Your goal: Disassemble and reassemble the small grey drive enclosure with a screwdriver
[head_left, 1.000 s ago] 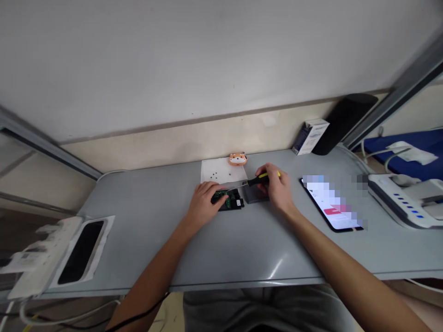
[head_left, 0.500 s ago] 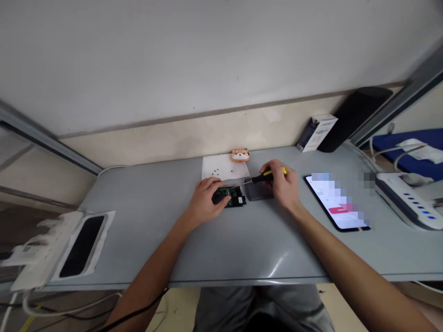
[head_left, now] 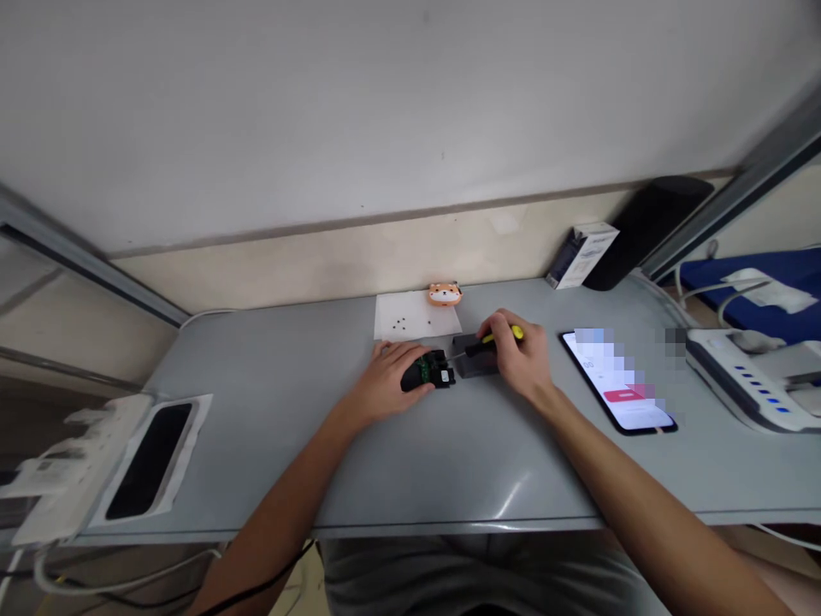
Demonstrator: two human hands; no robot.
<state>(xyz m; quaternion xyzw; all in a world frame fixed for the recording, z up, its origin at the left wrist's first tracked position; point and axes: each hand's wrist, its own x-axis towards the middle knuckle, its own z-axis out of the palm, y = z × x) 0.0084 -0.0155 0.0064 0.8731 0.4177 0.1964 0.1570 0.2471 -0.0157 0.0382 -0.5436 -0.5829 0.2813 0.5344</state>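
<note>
My left hand [head_left: 388, 382] grips a small green-and-black circuit board [head_left: 439, 373] against the table, thumb along its near edge and fingers over the far one. In my right hand [head_left: 518, 352] is a black-and-yellow screwdriver [head_left: 480, 346], its thin shaft pointing left to the right end of the board. Whether the tip touches the board I cannot tell. A dark grey rectangular case part [head_left: 473, 370] lies under the screwdriver, just right of the board. Several tiny dark screws [head_left: 398, 325] rest on a white sheet of paper [head_left: 416, 308] behind my left hand.
An orange animal-faced case [head_left: 445, 294] sits on the paper's far right corner. To the right are a lit phone [head_left: 619, 385] and a white power strip [head_left: 757, 385]. A small carton [head_left: 582, 255] and black cylinder [head_left: 647, 231] stand behind. A dark phone [head_left: 150, 460] lies at left.
My right hand has brought the screwdriver slightly down and left, so its shaft now points at the board's right end. My left fingers have closed farther over the board.
</note>
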